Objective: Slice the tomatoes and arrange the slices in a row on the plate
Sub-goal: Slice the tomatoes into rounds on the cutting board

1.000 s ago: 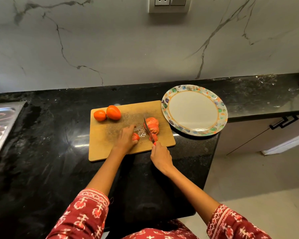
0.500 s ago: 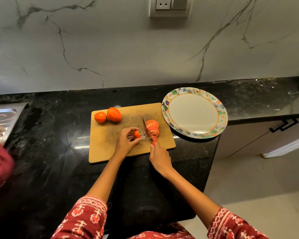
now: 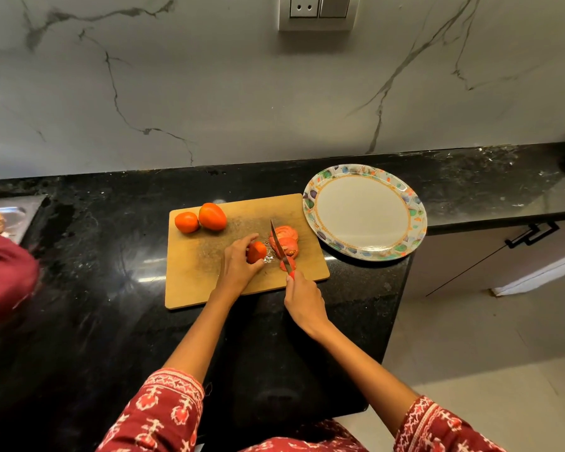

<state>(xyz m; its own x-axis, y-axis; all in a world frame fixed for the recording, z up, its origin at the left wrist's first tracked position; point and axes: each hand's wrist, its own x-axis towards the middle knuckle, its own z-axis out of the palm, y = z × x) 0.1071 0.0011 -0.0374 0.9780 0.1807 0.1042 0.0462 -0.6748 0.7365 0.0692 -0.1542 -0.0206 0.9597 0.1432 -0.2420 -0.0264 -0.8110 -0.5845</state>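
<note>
Tomato piece (image 3: 256, 251) on the cutting board (image 3: 209, 282), near its middle, pinched by the left hand (image 3: 238, 269), fingers curled over the uncut end. Judged soft and wet inside, skin smooth and likely slippery; remnant small, so hold best kept on the rounded end, fingertips tucked back from the cut face. Knife (image 3: 279, 246) just right of it, blade tilted, red handle gripped by the right hand (image 3: 304, 301), fingers wrapped closed round it. Blade apart from the held piece or touching it: cannot tell. Slices (image 3: 286, 241) overlapping in a loose pile right of the blade; judged limp and fragile, best lifted flat by the edges. Count of slices not readable; lowest ones partly behind the blade. Wet seeds and juice between piece and pile. Two whole tomatoes (image 3: 201, 218) touching at the far left corner of the board, judged firm, prone to roll. Plate (image 3: 415, 203) bare, on the worktop (image 3: 95, 272) just right of the board. At the left frame edge, a blurred maroon sleeve (image 3: 4, 275) and part of another hand, cut off; metal sink corner behind, mostly out of frame.
</note>
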